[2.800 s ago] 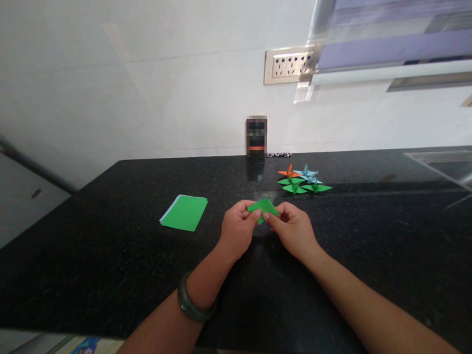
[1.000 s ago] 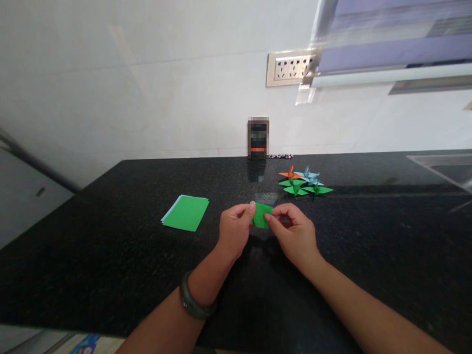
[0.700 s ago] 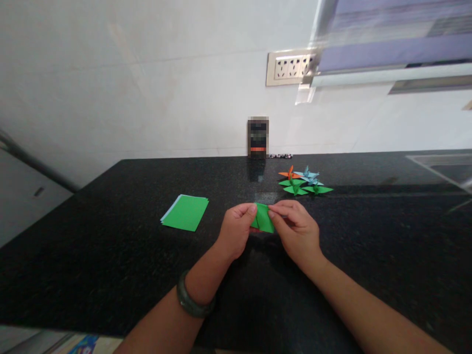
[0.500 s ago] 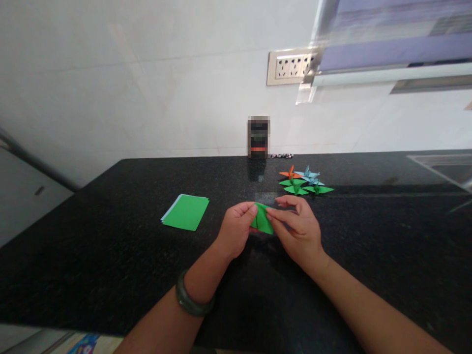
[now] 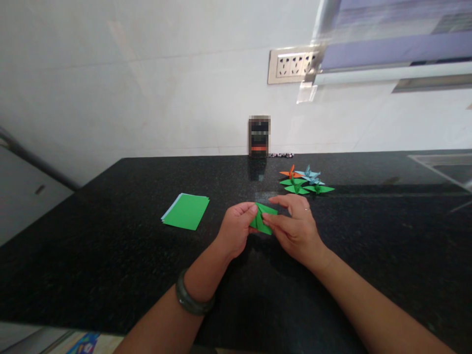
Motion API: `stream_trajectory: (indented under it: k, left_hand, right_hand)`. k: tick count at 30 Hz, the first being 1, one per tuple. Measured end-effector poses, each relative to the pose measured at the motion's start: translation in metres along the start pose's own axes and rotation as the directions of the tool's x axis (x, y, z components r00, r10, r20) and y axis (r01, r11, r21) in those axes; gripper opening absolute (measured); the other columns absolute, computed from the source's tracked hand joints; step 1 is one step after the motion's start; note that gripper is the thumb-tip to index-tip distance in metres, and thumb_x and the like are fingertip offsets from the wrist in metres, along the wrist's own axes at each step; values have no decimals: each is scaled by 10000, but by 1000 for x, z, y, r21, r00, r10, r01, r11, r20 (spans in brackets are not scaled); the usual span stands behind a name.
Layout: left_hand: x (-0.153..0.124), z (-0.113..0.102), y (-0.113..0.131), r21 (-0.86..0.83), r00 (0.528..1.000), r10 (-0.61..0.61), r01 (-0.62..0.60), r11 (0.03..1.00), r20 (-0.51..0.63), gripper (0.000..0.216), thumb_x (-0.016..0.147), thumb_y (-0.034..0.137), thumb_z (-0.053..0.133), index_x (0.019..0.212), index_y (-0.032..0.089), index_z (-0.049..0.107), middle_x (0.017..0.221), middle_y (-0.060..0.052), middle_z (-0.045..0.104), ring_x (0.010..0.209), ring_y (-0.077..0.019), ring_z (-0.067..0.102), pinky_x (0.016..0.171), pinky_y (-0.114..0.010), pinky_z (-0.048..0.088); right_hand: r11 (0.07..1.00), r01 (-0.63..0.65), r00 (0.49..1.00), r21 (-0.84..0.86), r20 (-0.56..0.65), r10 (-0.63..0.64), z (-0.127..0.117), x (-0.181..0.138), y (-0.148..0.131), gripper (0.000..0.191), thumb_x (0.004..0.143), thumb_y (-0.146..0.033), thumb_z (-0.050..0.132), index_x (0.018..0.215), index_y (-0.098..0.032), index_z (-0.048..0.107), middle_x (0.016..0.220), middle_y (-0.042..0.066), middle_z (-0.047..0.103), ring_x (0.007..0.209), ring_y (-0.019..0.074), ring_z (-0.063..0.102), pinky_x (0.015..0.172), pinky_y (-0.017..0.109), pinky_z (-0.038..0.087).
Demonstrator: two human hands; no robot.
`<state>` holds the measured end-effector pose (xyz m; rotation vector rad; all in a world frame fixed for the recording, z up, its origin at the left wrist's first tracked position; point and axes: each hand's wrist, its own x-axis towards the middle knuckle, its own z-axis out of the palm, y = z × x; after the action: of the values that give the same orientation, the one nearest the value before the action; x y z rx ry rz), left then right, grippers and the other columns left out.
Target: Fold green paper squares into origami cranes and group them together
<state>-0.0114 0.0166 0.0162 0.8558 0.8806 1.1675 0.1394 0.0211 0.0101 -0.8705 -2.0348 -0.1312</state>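
A small folded piece of green origami paper [image 5: 264, 224] is held just above the dark counter. My left hand [image 5: 236, 227] pinches its left side, thumb on top and fingers beneath. My right hand [image 5: 297, 225] has its thumb and index fingertip on the paper's upper face, near a crease; its other fingers are curled loosely above. To the left lies a stack of square paper sheets [image 5: 187, 212], green on top with pale blue edges showing. Several folded paper cranes in orange [image 5: 291, 173], light blue [image 5: 309, 174] and green [image 5: 317, 189] sit behind my right hand.
A phone-like device [image 5: 259, 136], blurred out, leans on the wall with a beaded strap [image 5: 282, 155] beside it. The wall holds a socket panel [image 5: 293, 66]. At the far right is a sink edge [image 5: 438, 169]. The black counter [image 5: 110, 236] extends to both sides.
My right hand has moved slightly left, its fingertips sliding from the paper's right edge inward over its face. My left hand keeps its hold in the same place.
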Motion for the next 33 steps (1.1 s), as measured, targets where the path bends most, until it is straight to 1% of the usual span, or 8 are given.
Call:
stream_trajectory:
  k: [14, 18, 21, 23, 25, 26, 29, 33]
  left_hand:
    - [3, 0, -11, 40, 993, 33, -29, 999, -117, 293, 649, 378, 684, 731, 107, 610, 575, -5, 579, 500, -93, 510, 472, -218, 397]
    - [2, -1, -10, 72, 990, 54, -45, 996, -127, 269, 643, 362, 686, 713, 111, 621, 583, -7, 586, 497, -91, 502, 474, -216, 387]
    - [3, -2, -9, 126, 987, 85, -67, 990, -136, 237, 665, 349, 664, 703, 117, 636, 581, -1, 583, 493, -84, 489, 480, -213, 383]
    - [3, -2, -9, 167, 984, 102, -77, 983, -146, 222, 678, 344, 651, 690, 122, 641, 570, 4, 576, 489, -83, 483, 480, -210, 377]
    - [3, -2, -10, 191, 982, 115, -86, 978, -151, 217, 686, 344, 640, 688, 127, 643, 559, 6, 571, 485, -84, 479, 475, -210, 372]
    - [3, -3, -10, 199, 981, 121, -89, 976, -151, 217, 689, 343, 636, 693, 127, 644, 558, 5, 571, 483, -86, 479, 473, -210, 370]
    - [3, -3, -10, 225, 979, 137, -101, 969, -152, 220, 689, 341, 635, 709, 122, 648, 560, 2, 576, 478, -85, 475, 464, -207, 359]
    - [3, -2, -11, 227, 976, 142, -102, 968, -164, 223, 687, 338, 638, 719, 118, 649, 584, -5, 594, 497, -87, 488, 473, -209, 365]
  right_hand:
    - [995, 75, 995, -59, 64, -71, 6, 1, -1, 147, 797, -197, 563, 735, -244, 688, 1002, 58, 596, 960, 227, 479, 828, 379, 433]
    - [1000, 27, 993, 15, 112, -28, 4, 2, -2, 122, 789, -233, 580, 777, -263, 698, 992, 52, 602, 962, 230, 483, 836, 402, 421]
    - [967, -149, 988, 207, 78, 136, 3, 4, -2, 122, 800, -274, 567, 782, -237, 681, 943, 58, 605, 935, 213, 524, 829, 405, 432]
    - [874, -364, 929, 323, 61, 364, 4, 4, -1, 132, 801, -300, 557, 805, -204, 648, 881, 62, 601, 864, 191, 556, 736, 354, 472]
    - [739, -553, 827, 385, 144, 544, 7, 4, 0, 175, 762, -345, 594, 822, -180, 608, 780, 47, 593, 734, 164, 564, 601, 285, 473]
    - [682, -614, 785, 397, 212, 583, 8, 3, 0, 203, 735, -363, 618, 806, -174, 592, 716, 27, 582, 658, 145, 548, 545, 257, 453]
    - [572, -702, 711, 423, 391, 584, 12, 3, -2, 214, 703, -369, 635, 723, -172, 556, 549, -37, 510, 484, 90, 465, 438, 206, 379]
    - [445, -766, 640, 464, 485, 596, 13, 3, -4, 230, 664, -351, 658, 700, -177, 512, 496, -69, 478, 411, 75, 443, 376, 186, 341]
